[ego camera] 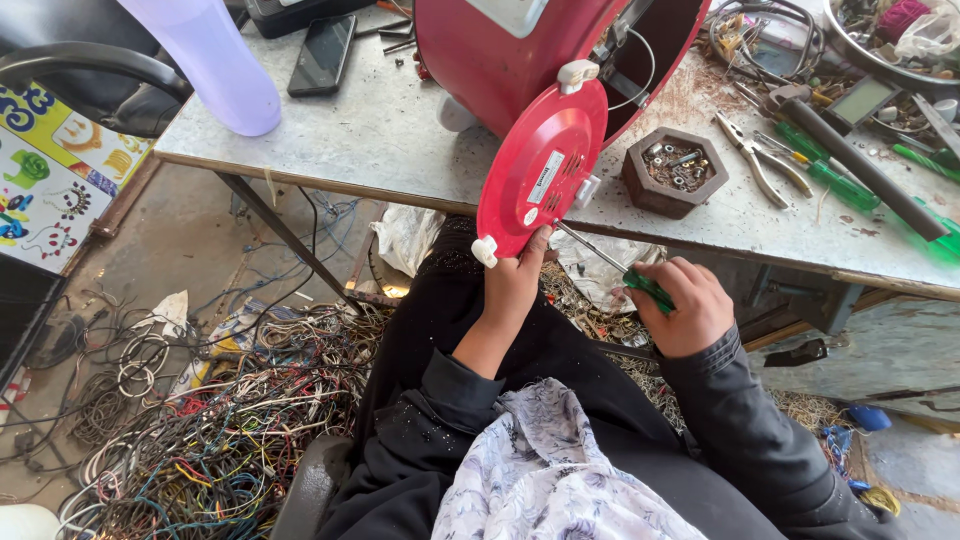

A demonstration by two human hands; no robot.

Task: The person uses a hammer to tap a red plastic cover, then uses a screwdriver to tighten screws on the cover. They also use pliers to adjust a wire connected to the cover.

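Hexagonal screw pot [673, 170], pliers [752, 155], phone [322, 54], wire pile [210, 440].

The round base plate [540, 170] hung over the near edge of the workbench [380, 130], hinged to the appliance body [520, 50] that lay on the bench behind it. Just below the plate, the left hand [512, 285] touched its lower rim. To the plate's right, the right hand [685, 305] held a screwdriver [610, 262] whose tip reached the plate. Farther right, on the bench, sat a hexagonal dish of screws [675, 170], with pliers [755, 160] beyond it. Left of the plate stood a bottle [215, 60] and a phone [322, 55]. Below and left of the plate, tangled wires [210, 440] covered the floor.
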